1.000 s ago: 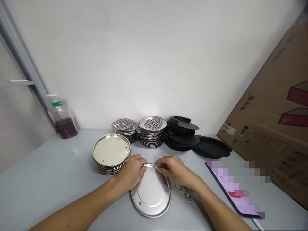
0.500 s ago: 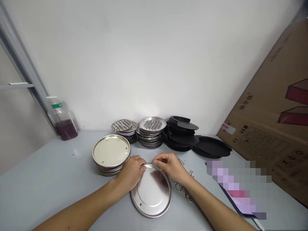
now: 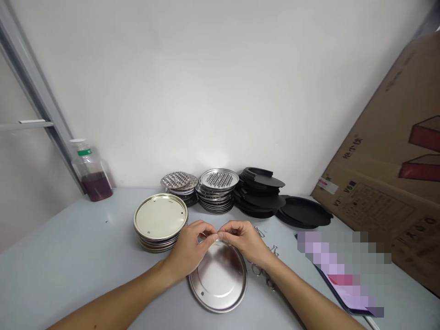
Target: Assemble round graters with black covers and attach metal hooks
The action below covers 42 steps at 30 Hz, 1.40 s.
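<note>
A round silver metal lid (image 3: 220,279) with a raised rim and a small hole near its lower left edge lies in front of me. My left hand (image 3: 193,245) and my right hand (image 3: 244,240) meet at its far rim, thumbs and forefingers pinched with the tips touching. Whatever sits between the fingertips is too small or hidden to make out. Small metal ring-shaped fittings (image 3: 256,269) lie on the table beside my right wrist, partly covered by the forearm. Just left of my left hand stands a stack of round lids, the top one cream-coloured (image 3: 160,215).
Along the wall stand perforated metal discs (image 3: 175,180), grater discs (image 3: 219,178), black plastic discs (image 3: 263,199) and black round trays (image 3: 304,211). A bottle of dark red liquid (image 3: 96,183) is far left. A blurred phone (image 3: 343,279) and a big cardboard box (image 3: 378,183) are at right.
My left hand has moved right and slightly up from the lid's rim, so its fingertips now meet those of my right hand. The view has shifted slightly.
</note>
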{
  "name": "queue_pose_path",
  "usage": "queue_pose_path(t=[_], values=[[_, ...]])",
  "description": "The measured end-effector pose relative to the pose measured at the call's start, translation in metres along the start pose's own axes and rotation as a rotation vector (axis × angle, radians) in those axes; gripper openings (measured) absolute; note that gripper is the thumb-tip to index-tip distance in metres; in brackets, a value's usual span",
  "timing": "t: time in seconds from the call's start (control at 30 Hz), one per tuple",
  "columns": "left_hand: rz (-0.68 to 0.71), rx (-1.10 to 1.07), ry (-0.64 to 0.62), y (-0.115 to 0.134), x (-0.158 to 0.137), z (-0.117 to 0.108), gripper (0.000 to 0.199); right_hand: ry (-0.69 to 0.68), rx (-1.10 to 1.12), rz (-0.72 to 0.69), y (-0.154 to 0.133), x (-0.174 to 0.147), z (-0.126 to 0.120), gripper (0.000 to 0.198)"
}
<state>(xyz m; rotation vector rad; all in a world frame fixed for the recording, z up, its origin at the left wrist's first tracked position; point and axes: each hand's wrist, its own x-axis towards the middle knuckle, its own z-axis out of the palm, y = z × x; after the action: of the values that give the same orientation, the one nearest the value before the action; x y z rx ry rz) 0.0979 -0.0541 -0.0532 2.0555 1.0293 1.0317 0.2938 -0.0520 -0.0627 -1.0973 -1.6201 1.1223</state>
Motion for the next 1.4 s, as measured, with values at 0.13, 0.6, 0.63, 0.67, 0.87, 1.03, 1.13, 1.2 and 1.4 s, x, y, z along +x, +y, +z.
queue_pose_path(t=[0.13, 0.6, 0.63, 0.67, 0.87, 1.03, 1.13, 1.2, 1.4], values=[[-0.006, -0.011, -0.016, 0.001, 0.001, -0.003, 0.014, -0.018, 0.006, -0.016, -0.002, -0.002, 0.000, 0.021], [0.096, 0.225, -0.323, 0.006, -0.002, -0.031, 0.032, -0.264, -0.505, -0.022, -0.019, -0.016, -0.032, 0.113], [0.086, 0.243, -0.414, 0.003, -0.003, -0.037, 0.065, -0.356, -0.538, 0.003, -0.021, -0.019, -0.037, 0.126], [0.068, 0.260, -0.507, -0.001, -0.005, -0.042, 0.097, -0.433, -0.562, 0.026, -0.022, -0.022, -0.039, 0.134], [-0.073, 0.344, -0.795, -0.016, -0.008, -0.047, 0.140, -0.601, -0.677, 0.103, -0.018, -0.023, -0.025, 0.144], [-0.164, 0.439, -0.794, -0.018, -0.008, -0.036, 0.144, -0.574, -0.700, 0.127, -0.007, -0.017, -0.022, 0.144], [-0.126, 0.416, -0.766, -0.024, -0.016, -0.032, 0.141, -0.587, -0.685, 0.119, -0.001, -0.019, -0.025, 0.143], [-0.123, 0.396, -0.734, -0.027, -0.022, -0.030, 0.137, -0.579, -0.690, 0.115, 0.002, -0.022, -0.027, 0.142], [-0.119, 0.312, -0.630, -0.031, -0.034, -0.035, 0.128, -0.512, -0.675, 0.097, 0.003, -0.033, -0.028, 0.132]])
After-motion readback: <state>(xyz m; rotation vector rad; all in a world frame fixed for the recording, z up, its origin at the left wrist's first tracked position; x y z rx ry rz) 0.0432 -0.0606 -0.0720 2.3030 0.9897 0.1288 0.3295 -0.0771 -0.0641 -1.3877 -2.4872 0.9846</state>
